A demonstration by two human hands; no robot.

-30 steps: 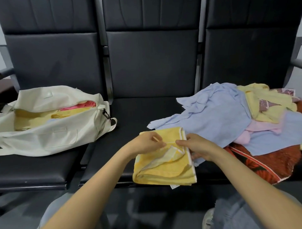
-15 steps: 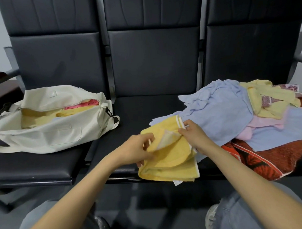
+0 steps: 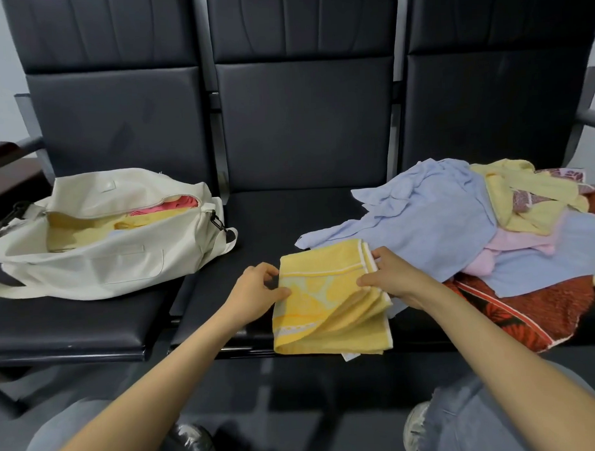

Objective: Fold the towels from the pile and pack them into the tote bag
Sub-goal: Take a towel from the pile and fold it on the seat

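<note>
Looking down from the head view, a folded yellow towel [image 3: 325, 302] lies on the front part of the middle seat [image 3: 266, 226], its near edge hanging just past the seat's front. The left hand [image 3: 258, 290] pinches the towel's left edge, thumb on top and fingers curled beside it. The right hand [image 3: 395, 276] grips the right edge near the far corner, thumb pressed on the top layer and fingers curled round the stacked layers there.

On the left seat [image 3: 73, 321] the cream tote bag [image 3: 88, 263] lies on its side with its zip mouth open; a yellow towel and a pink towel [image 3: 174, 206] show inside it. On the right seat sits the pile [image 3: 525, 217], with a light blue towel [image 3: 434, 227] spreading towards the folded one and touching its far right corner, and a red patterned towel [image 3: 535, 308] at the bottom.
</note>
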